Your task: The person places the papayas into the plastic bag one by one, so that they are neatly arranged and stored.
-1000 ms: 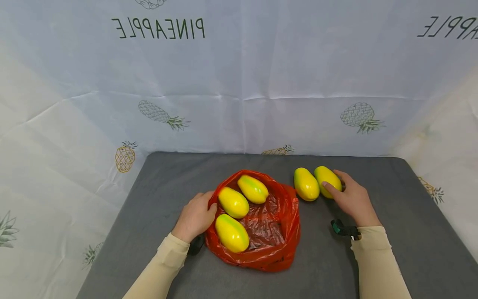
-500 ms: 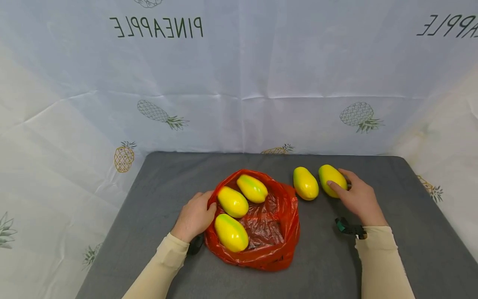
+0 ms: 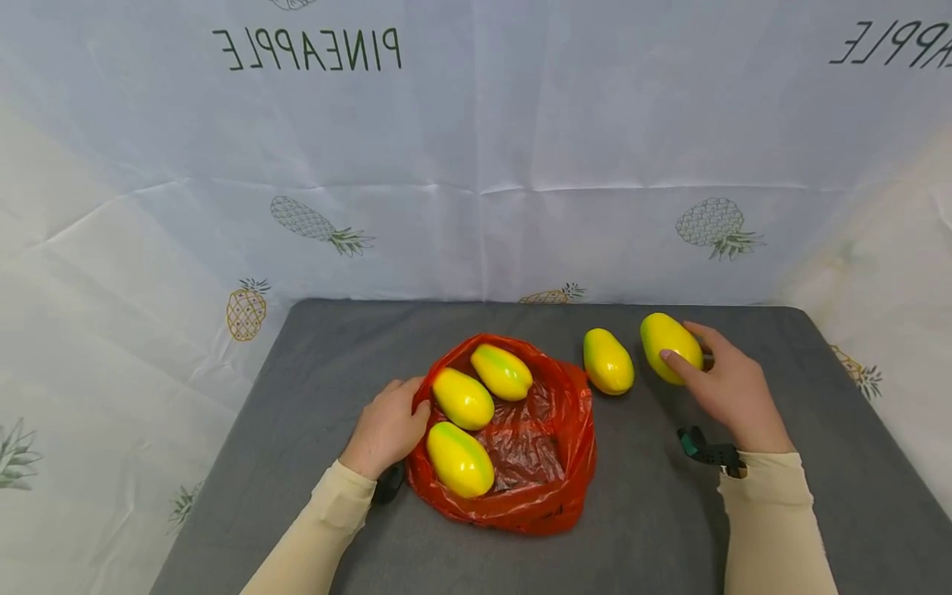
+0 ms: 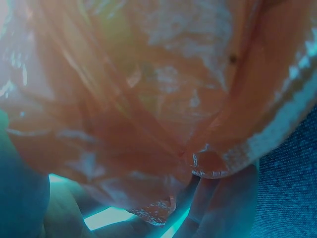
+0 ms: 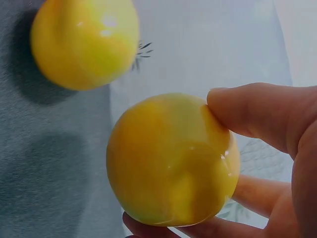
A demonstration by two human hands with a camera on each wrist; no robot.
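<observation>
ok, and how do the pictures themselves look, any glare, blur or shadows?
Head: mostly crisp, small highlights on the fruit, backdrop lettering mirrored. Left wrist: hazy and bluish, the bag blurred, washed-out bright patches near the bottom. Right wrist: glints on the held fruit, dark shadows on the table.

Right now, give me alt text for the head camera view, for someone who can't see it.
A person's right hand holds a yellow fruit raised over a gray table, beside a second fruit resting there. The left hand grips an open red plastic bag with three more fruits inside. Behind hangs a pale cloth printed with pineapples.
</observation>
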